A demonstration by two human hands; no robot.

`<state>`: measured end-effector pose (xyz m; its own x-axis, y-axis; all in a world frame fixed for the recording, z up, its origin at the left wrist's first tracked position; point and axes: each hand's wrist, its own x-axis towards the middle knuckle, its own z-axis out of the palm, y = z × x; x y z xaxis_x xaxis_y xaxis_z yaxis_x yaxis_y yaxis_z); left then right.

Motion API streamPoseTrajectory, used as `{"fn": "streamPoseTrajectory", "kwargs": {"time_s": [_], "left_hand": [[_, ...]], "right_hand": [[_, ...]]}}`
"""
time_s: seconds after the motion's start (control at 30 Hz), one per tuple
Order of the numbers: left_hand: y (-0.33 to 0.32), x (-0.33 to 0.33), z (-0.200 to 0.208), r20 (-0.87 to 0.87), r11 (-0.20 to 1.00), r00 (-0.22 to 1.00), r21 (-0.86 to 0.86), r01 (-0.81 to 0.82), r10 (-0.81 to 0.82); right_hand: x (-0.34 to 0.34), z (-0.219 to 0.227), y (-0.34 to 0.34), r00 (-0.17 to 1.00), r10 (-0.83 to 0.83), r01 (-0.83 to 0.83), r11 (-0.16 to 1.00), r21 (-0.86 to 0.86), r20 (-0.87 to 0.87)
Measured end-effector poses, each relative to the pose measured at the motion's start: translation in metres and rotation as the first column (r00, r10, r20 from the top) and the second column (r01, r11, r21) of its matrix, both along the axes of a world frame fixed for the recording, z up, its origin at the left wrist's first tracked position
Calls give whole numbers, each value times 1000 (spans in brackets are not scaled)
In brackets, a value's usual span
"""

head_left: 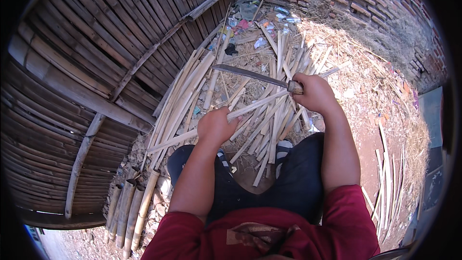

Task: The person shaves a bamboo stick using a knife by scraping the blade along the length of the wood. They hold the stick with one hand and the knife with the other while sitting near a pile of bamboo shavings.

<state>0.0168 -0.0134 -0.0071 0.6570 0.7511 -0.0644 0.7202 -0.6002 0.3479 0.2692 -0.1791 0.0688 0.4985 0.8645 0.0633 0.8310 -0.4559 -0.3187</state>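
My right hand (315, 94) grips the wooden handle of a long dark blade (248, 73) that reaches up and to the left over a heap of split bamboo. My left hand (215, 126) is closed around a long pale bamboo strip (255, 104) that runs from lower left to upper right across the heap, passing just under the knife handle. The blade is above the strip and apart from it. Beneath both hands lies a pile of bamboo slats (269, 130), in front of my knees in dark trousers.
A woven bamboo wall (96, 67) fills the left side. Thick bamboo poles (130, 207) lean at its foot, lower left. A brick wall (365, 0) stands behind, with litter (250, 19) at its base. Dry straw and loose slats (390, 183) cover the ground on the right.
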Motion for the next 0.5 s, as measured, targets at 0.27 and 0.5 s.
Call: {"fn": "streamPoseTrajectory", "kwargs": {"time_s": [0.27, 0.5], "left_hand": [[5, -4, 35, 63, 987, 987, -62, -146, 150], [7, -20, 21, 125, 976, 973, 73, -206, 196]], "right_hand": [[16, -15, 5, 1000, -1, 3, 996, 84, -20], [-10, -27, 22, 990, 140, -141, 989, 40, 30]]}}
